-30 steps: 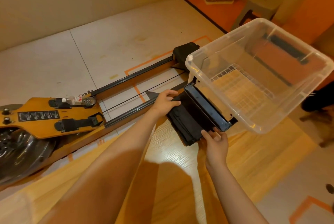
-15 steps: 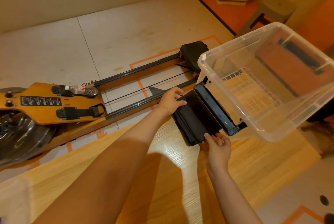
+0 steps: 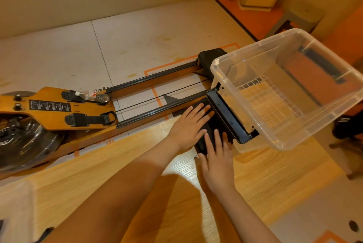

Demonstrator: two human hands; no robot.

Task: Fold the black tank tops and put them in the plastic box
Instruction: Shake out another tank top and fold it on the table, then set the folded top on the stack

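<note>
The wooden table point(image 3: 117, 174) fills the near half of the view. A rowing machine point(image 3: 59, 109) stretches along the floor point(image 3: 137, 36) beyond its far edge. At the table's far right stands the clear plastic box point(image 3: 294, 136). It is open at the top, and nothing black shows inside it. A long black frame point(image 3: 225, 117) lies against the box wall nearest the person.

The tank tops point(image 3: 213, 125) sit on the table as one folded black bundle, pressed up against that frame and outside the box. The bundle's long axis runs away from the person, parallel to the frame and the box wall.

The left hand point(image 3: 186, 127) lies flat on the far end of the bundle and the right hand point(image 3: 218, 160) on the near end. The fingers point(image 3: 204, 109) of both are straight and spread, pressing down and gripping nothing. They point over the bundle toward the box, which lies ahead and to the right with its rim higher than the bundle. The two hands look about equally near the box wall.

The fold looks finished and is being flattened. My judgement is that the next move needs the fingers to curl under the bundle's two ends and lift it over the frame and the rim.

A small water bottle point(image 3: 94, 95) rests on the rowing machine, well apart from the work.
</note>
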